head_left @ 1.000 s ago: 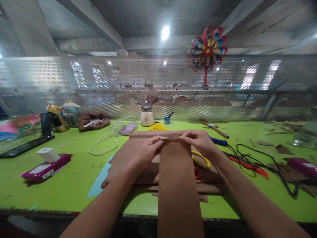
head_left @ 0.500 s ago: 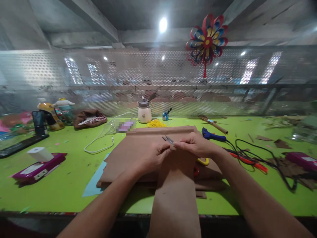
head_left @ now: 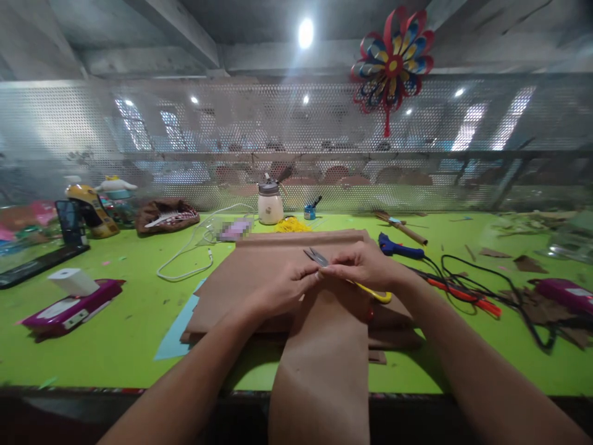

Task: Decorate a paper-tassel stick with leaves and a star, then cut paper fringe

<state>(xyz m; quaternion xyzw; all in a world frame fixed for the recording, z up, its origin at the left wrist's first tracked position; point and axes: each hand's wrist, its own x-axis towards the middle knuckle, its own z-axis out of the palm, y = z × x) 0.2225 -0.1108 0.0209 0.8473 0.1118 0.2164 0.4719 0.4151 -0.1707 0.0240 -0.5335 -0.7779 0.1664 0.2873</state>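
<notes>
A long brown paper strip runs from my fingers down past the table's front edge. My left hand pinches its upper end, thumb and fingers pressed together. Right beside it, my right hand is closed on the same end, and the fingertips of both hands meet. Under my hands is a pair of scissors; its open blades point away to the left, and a yellow handle loop shows below my right hand. The middle of the scissors is hidden. A stack of brown paper lies beneath.
On the green table are a purple power strip with a white charger, a phone on a stand, and a white cable. A blue glue gun with its black cord lies right. A jar stands behind the stack.
The strip's lower part has shifted slightly left. More of the scissors' yellow handle shows below my right hand. My fingertips have drawn closer together, and the view has tilted slightly down.
</notes>
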